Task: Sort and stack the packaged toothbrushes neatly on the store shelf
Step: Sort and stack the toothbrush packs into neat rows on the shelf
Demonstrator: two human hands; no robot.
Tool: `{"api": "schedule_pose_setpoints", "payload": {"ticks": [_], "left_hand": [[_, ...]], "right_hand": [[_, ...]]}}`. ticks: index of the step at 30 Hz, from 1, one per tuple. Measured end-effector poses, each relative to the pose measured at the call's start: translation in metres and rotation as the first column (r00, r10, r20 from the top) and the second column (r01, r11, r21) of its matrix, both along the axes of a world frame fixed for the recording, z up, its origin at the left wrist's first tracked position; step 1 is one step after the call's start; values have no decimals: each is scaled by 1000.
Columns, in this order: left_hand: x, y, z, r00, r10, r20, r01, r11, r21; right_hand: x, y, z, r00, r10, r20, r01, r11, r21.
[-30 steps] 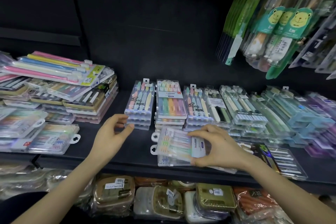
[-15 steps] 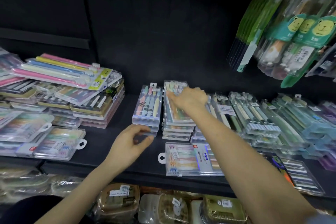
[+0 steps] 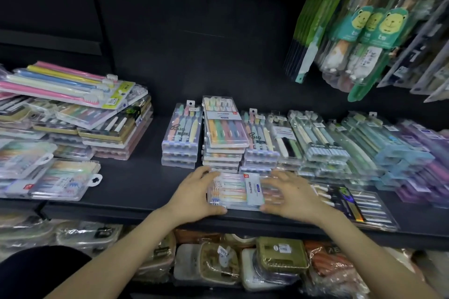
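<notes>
A clear toothbrush pack (image 3: 239, 192) lies crosswise near the front edge of the shelf (image 3: 136, 192), about midway along it, just in front of the stacked packs (image 3: 224, 136) toward the rear; the left grip (image 3: 194, 192) clasps its left end, thumb at the front edge, fingers curled over the rear edge; the right grip (image 3: 289, 194) lies blurred over the right end, fingers spread; whether it clamps the pack I cannot tell.
</notes>
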State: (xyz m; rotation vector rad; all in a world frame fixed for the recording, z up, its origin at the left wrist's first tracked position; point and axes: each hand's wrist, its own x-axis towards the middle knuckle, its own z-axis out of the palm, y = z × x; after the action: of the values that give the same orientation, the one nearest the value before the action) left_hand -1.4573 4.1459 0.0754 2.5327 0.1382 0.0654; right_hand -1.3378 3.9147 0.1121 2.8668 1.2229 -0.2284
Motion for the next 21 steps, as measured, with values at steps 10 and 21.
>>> {"api": "schedule_pose_setpoints", "payload": {"ticks": [10, 21], "left_hand": [[-22, 30, 15, 982, 62, 178, -51, 997, -64], [-8, 73, 50, 730, 600, 327, -398, 762, -510]], "right_hand": [[2, 8, -4, 988, 149, -49, -154, 982, -105], [-35, 19, 72, 989, -101, -104, 138, 877, 461]]}}
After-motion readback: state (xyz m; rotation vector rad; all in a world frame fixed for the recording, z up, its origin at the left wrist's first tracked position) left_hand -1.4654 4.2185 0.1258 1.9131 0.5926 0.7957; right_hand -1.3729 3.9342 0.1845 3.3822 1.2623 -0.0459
